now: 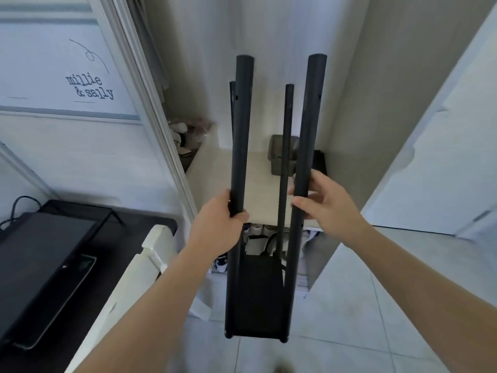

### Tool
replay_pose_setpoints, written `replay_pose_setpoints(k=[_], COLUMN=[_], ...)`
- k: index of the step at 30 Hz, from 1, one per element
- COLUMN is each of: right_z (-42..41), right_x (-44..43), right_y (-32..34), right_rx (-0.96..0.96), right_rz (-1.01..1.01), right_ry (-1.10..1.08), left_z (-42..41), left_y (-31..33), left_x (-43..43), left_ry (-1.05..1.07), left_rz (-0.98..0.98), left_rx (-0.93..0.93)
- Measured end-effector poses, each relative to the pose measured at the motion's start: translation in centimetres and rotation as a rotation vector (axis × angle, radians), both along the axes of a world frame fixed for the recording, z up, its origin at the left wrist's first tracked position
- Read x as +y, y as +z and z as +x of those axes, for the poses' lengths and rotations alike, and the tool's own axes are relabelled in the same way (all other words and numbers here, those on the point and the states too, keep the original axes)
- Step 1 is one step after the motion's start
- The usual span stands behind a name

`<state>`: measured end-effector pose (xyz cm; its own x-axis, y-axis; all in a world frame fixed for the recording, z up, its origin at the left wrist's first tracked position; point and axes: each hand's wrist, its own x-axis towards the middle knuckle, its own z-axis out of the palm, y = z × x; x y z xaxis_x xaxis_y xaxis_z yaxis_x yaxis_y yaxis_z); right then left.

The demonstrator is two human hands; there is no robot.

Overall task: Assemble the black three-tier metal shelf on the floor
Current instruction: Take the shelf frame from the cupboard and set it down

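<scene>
Around the two near black metal poles (242, 130), fingers (239, 216) curl: L hand (223, 224) wraps the left one, R hand (322, 200) holds the right one w/ thumb in front. Black four-pole metal shelf frame (258, 305), only bottom tier fitted, is upright above pale tiled floor (349, 319). Best keep poles parallel & level before adding next tier.

White "millie & sally" panel (53, 63), grey bin (275, 157) on cream shelf (263, 189), shoes (258, 230) beneath, white door (443, 170), tiled floor (363, 305)
</scene>
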<state>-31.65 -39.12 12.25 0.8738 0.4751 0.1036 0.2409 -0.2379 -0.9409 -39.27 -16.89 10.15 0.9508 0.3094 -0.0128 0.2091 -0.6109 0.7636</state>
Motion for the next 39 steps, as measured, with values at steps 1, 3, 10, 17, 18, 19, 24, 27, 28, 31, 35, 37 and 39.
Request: replay_pose_setpoints(k=[1, 3, 10, 17, 18, 19, 24, 27, 28, 31, 35, 37, 39], right_z=[-1.4, -4.3, -15.4, -25.9, -27.2, -28.6, -35.0, -38.4, -39.5, -42.2, -44.4, -45.2, -45.7], right_x=[-0.1, -0.2, -0.2, -1.9, -2.4, -2.9, -5.5, -7.5, -8.2, -10.5, -14.1, -16.0, -18.0], right_y=[-0.1, -0.6, -4.5, -9.4, -10.1, -10.6, -12.7, -13.7, -14.0, -14.6, -15.4, -15.6, -15.8], right_rx=[0.006, 0.016, 0.125, 0.259, 0.278, 0.294, 0.321, 0.346, 0.353, 0.382, 0.417, 0.416, 0.410], right_rz=[0.007, 0.022, 0.014, -0.052, -0.064, -0.074, -0.161, -0.193, -0.191, -0.167, -0.129, -0.130, -0.138], right_ry=[-0.011, -0.049, -0.231, -0.389, -0.414, -0.439, -0.559, -0.666, -0.701, -0.804, -0.933, -0.974, -1.011], left_z=[-1.0, -2.9, -9.7, -15.2, -15.7, -16.0, -17.1, -18.0, -18.3, -19.4, -21.1, -22.1, -23.1], left_y=[-0.1, -0.6, -4.6, -10.4, -11.0, -11.6, -13.5, -13.8, -13.7, -12.6, -9.5, -7.5, -5.8], left_x=[0.0, 0.2, 1.4, -0.3, -0.7, -1.2, -5.1, -8.7, -10.1, -14.7, -21.7, -25.6, -29.6], left_ry=[-0.023, -0.076, -0.257, -0.416, -0.433, -0.455, -0.605, -0.685, -0.703, -0.762, -0.979, -1.087, -1.185], left_rz=[-0.013, -0.028, -0.008, -0.071, -0.082, -0.083, -0.072, -0.075, -0.074, -0.090, -0.168, -0.270, -0.347], left_rx=[0.013, 0.039, 0.111, 0.296, 0.315, 0.321, 0.350, 0.391, 0.399, 0.371, 0.322, 0.329, 0.309])
